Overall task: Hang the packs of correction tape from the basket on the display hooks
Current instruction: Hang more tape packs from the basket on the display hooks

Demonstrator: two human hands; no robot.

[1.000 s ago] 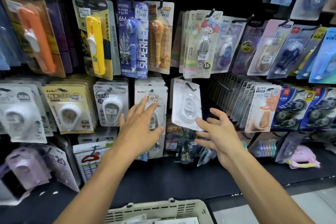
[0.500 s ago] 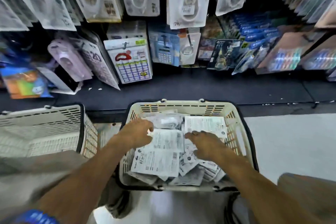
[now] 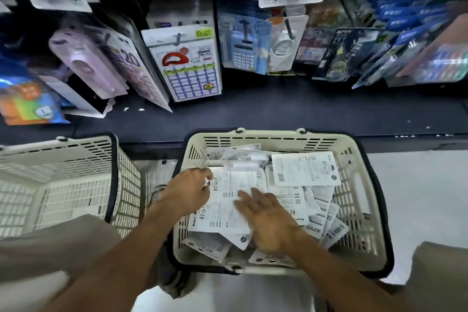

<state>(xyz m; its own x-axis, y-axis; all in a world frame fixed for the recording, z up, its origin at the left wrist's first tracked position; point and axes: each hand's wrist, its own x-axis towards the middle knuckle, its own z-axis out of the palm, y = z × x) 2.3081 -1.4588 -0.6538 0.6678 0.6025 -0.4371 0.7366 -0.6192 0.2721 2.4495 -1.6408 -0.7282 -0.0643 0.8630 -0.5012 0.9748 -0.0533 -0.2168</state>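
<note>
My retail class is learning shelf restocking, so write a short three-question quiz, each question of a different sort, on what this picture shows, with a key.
1. True or false: both hands are inside the basket that holds the white packs.
2. Multiple choice: how does the right hand lie? A) flat, with fingers spread on the packs B) gripping a display hook C) holding the basket's rim
3. Short answer: what stands on the floor to the left of the basket with the packs?

Key
1. True; the left hand touches the edge of a pack and the right hand lies on the pile.
2. A
3. A second cream basket.
</note>
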